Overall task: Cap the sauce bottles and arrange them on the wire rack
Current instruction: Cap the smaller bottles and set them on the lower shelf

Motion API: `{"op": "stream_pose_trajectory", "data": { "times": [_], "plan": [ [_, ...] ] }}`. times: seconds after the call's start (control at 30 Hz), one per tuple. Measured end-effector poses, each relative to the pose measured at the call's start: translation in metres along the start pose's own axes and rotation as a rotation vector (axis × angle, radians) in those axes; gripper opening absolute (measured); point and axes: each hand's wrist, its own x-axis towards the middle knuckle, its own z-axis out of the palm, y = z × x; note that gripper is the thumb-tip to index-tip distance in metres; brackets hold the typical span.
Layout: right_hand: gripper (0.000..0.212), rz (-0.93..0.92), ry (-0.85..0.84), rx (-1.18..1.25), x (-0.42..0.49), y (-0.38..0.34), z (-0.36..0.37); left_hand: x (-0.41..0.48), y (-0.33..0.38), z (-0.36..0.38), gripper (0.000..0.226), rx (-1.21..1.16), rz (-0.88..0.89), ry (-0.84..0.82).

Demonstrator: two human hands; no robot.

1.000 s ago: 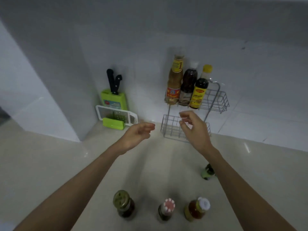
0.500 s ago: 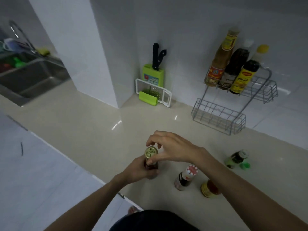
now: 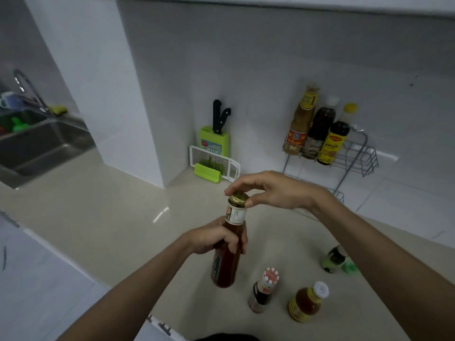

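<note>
My left hand [image 3: 211, 238] clamped round red sauce bottle [image 3: 227, 257], lifted above worktop [image 3: 98, 212], long axis near upright. Right-hand fingers [image 3: 253, 201] pinch gold cap [image 3: 238, 196] directly atop neck. Wire rack [image 3: 354, 156] beyond, right-hand side.

countertop [image 3: 103, 217]: looking like smooth, pale stone, and gleaming with a glossy streak of reflected light
wire rack [image 3: 354, 156]: showing thin, bare, silvery metal wire
gold cap [image 3: 237, 198]: shining like metal
red sauce bottle [image 3: 227, 254]: appearing clear and glossy, and carrying a paper-like neck label
sink [image 3: 41, 141]: showing brushed, dull-shining steel
wall tiles [image 3: 258, 57]: looking smooth, with a soft sheen
grater [image 3: 214, 163]: appearing as white and green plastic
</note>
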Motion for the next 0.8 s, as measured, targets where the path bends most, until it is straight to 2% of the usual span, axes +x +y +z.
{"op": "stream_pose_trajectory", "data": {
  "times": [0.2, 0.33, 0.43, 0.63, 0.8],
  "plan": [
    [0.04, 0.018, 0.001, -0.121, -0.014, -0.012, -0.034, 0.022, 0.03, -0.005, 0.025, 0.13, 0.026, -0.111],
    [0.036, 0.035, 0.142, -0.202, -0.022, -0.009, -0.03, 0.03, 0.033, -0.002, 0.025, 0.205, 0.015, -0.049],
    [0.037, 0.029, 0.185, -0.2, -0.024, -0.006, -0.026, 0.033, 0.034, -0.001, 0.025, 0.193, 0.003, -0.009],
    [0.038, 0.038, 0.051, -0.109, -0.026, -0.014, -0.037, 0.032, 0.035, -0.001, 0.027, 0.197, 0.01, -0.092],
    [0.039, 0.024, 0.022, -0.116, -0.025, -0.016, -0.039, 0.031, 0.034, -0.003, 0.025, 0.189, 0.027, -0.14]
  ]
}}
